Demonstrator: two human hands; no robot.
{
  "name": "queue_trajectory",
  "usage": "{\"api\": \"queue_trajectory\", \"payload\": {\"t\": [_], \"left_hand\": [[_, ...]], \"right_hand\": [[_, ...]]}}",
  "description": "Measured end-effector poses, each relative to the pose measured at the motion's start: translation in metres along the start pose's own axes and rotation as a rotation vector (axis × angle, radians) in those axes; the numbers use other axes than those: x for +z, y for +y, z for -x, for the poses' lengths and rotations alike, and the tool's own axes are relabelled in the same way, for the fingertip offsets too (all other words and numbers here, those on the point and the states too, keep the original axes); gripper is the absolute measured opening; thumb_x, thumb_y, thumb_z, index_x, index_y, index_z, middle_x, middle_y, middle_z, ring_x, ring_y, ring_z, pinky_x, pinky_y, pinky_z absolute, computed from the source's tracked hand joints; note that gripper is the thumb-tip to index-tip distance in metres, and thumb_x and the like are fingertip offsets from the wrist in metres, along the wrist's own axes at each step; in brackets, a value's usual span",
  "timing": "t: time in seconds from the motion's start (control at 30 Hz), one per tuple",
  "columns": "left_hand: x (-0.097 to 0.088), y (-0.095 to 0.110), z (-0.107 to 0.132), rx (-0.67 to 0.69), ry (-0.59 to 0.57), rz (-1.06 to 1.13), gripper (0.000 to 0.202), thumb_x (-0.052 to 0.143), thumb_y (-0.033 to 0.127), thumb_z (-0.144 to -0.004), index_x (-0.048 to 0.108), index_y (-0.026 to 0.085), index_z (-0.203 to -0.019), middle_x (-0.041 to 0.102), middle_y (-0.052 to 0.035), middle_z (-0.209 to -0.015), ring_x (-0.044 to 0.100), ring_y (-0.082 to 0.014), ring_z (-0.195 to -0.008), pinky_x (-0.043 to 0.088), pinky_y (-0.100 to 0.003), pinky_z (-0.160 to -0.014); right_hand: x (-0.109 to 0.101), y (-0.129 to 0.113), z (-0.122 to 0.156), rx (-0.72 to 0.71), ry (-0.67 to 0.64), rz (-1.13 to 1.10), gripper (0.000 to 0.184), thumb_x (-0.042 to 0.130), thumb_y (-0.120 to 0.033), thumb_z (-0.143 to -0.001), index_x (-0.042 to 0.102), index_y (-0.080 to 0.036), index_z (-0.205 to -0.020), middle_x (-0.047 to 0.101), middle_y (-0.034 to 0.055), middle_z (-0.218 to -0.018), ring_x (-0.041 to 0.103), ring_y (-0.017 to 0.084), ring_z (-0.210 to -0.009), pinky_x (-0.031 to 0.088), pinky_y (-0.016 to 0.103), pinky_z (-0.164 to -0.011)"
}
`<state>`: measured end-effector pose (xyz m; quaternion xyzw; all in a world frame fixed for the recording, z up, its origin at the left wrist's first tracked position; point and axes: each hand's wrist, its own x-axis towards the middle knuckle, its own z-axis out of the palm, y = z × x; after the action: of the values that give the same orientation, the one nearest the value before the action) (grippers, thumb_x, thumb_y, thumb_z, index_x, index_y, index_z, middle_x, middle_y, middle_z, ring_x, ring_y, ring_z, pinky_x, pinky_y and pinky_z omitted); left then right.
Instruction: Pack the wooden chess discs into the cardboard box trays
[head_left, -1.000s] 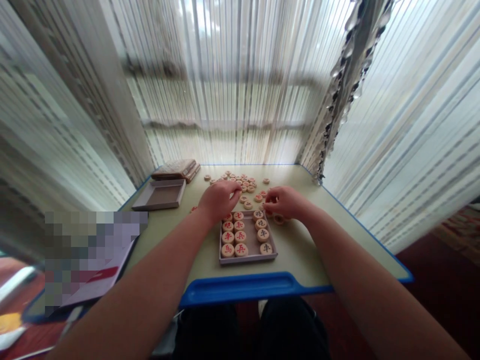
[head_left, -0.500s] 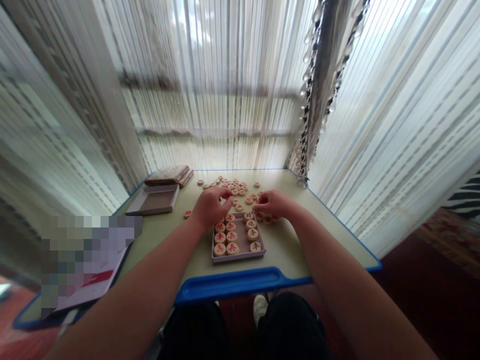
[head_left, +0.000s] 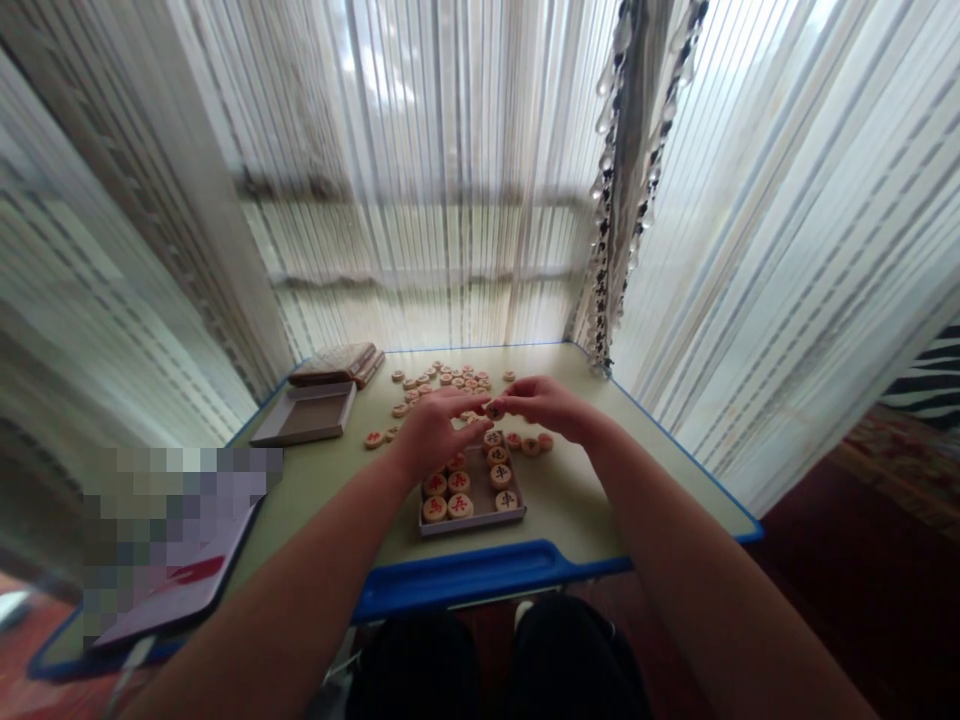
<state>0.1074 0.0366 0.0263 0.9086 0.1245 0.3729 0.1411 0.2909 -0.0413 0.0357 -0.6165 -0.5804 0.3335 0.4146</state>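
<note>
My right hand (head_left: 546, 405) pinches a round wooden Chinese chess piece (head_left: 493, 411) with a dark character, above the far edge of a shallow box (head_left: 480, 497). Close to that piece is my left hand (head_left: 439, 432), its thumb and fingers apart over the box's far left corner. Inside the box, red-marked pieces (head_left: 459, 482) stand in two columns on the left, partly hidden by my left hand. Along the right side runs a column of dark-marked pieces (head_left: 501, 476). Bare box bottom shows between the columns.
Loose pieces (head_left: 459, 380) lie scattered at the back of the table, and several (head_left: 531, 446) sit right of the box. An open box lid (head_left: 306, 415) and a brown folded stack (head_left: 334, 365) are at back left. A tablet-like device (head_left: 180, 580) lies front left.
My hands have come closer together over the box's far edge. A dark-marked piece now shows in my right fingertips. My left thumb and fingers have spread apart.
</note>
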Motion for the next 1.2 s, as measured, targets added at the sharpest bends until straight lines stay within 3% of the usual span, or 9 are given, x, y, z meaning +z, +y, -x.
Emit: {"api": "queue_trajectory", "payload": {"t": [0.27,0.43,0.57,0.8,0.93,1.0,1.07,1.2], "left_hand": [[0.000,0.001,0.001,0.011,0.054,-0.027,0.022,0.061,0.035,-0.073,0.067,0.022,-0.089,0.067,-0.0034,-0.082,0.059,-0.0156,-0.078,0.045,-0.031,-0.076],[-0.001,0.004,0.000,-0.003,0.142,-0.084,0.018,0.062,0.035,-0.072,0.065,0.020,-0.080,0.066,-0.0030,-0.077,0.058,-0.0157,-0.077,0.044,-0.030,-0.077],[-0.001,0.005,0.000,0.016,0.133,-0.071,0.016,0.060,0.033,-0.073,0.066,0.020,-0.081,0.066,-0.0035,-0.080,0.059,-0.0148,-0.079,0.045,-0.029,-0.076],[-0.001,0.002,0.000,-0.153,0.169,-0.075,0.019,0.055,0.030,-0.076,0.067,0.017,-0.084,0.067,-0.0024,-0.074,0.057,-0.0112,-0.062,0.046,-0.023,-0.060],[-0.002,0.007,0.000,-0.107,0.151,-0.074,0.020,0.056,0.032,-0.076,0.068,0.017,-0.083,0.066,-0.0020,-0.071,0.056,-0.0105,-0.060,0.046,-0.023,-0.060],[-0.002,0.011,0.001,-0.045,0.126,-0.063,0.020,0.057,0.033,-0.075,0.067,0.017,-0.083,0.066,-0.0020,-0.070,0.055,-0.0102,-0.060,0.045,-0.023,-0.060],[-0.001,0.013,0.002,-0.010,0.100,-0.063,0.020,0.057,0.033,-0.075,0.067,0.016,-0.082,0.065,-0.0017,-0.068,0.054,-0.0098,-0.059,0.045,-0.023,-0.060],[0.001,0.008,0.003,-0.028,0.051,-0.076,0.020,0.059,0.033,-0.075,0.067,0.017,-0.084,0.064,-0.0012,-0.069,0.054,-0.0096,-0.057,0.044,-0.023,-0.058]], "right_hand": [[0.004,-0.011,0.004,-0.022,-0.065,-0.091,0.031,0.061,-0.044,-0.068,0.064,-0.014,-0.075,0.052,-0.0021,-0.060,0.039,0.005,-0.050,0.029,0.020,-0.045],[0.010,-0.012,0.005,-0.139,-0.167,-0.231,0.026,0.066,-0.034,-0.066,0.063,-0.016,-0.085,0.060,-0.0002,-0.076,0.050,0.007,-0.063,0.038,0.020,-0.057],[0.013,-0.010,0.005,-0.219,-0.093,-0.213,0.022,0.066,-0.033,-0.066,0.063,-0.016,-0.080,0.059,-0.0013,-0.071,0.051,0.008,-0.064,0.040,0.021,-0.058],[0.009,-0.002,-0.001,-0.006,0.050,-0.131,0.026,0.061,-0.040,-0.072,0.060,-0.014,-0.068,0.049,-0.0034,-0.051,0.034,0.003,-0.040,0.029,0.019,-0.037],[0.011,0.003,-0.004,0.104,0.102,-0.212,0.027,0.060,-0.038,-0.074,0.060,-0.012,-0.066,0.048,-0.0029,-0.047,0.036,0.003,-0.037,0.030,0.018,-0.034],[0.011,0.003,-0.003,0.152,0.048,-0.340,0.022,0.059,-0.032,-0.076,0.062,-0.011,-0.071,0.056,0.0014,-0.055,0.046,0.005,-0.043,0.040,0.018,-0.040],[0.009,0.000,0.000,0.201,-0.079,-0.493,0.013,0.060,-0.020,-0.076,0.064,-0.009,-0.078,0.064,0.0066,-0.070,0.058,0.009,-0.060,0.049,0.018,-0.056],[0.006,-0.002,0.005,0.176,-0.266,-0.631,0.022,0.059,-0.003,-0.070,0.064,-0.008,-0.090,0.066,0.0091,-0.089,0.062,0.011,-0.083,0.049,0.018,-0.078]]}}
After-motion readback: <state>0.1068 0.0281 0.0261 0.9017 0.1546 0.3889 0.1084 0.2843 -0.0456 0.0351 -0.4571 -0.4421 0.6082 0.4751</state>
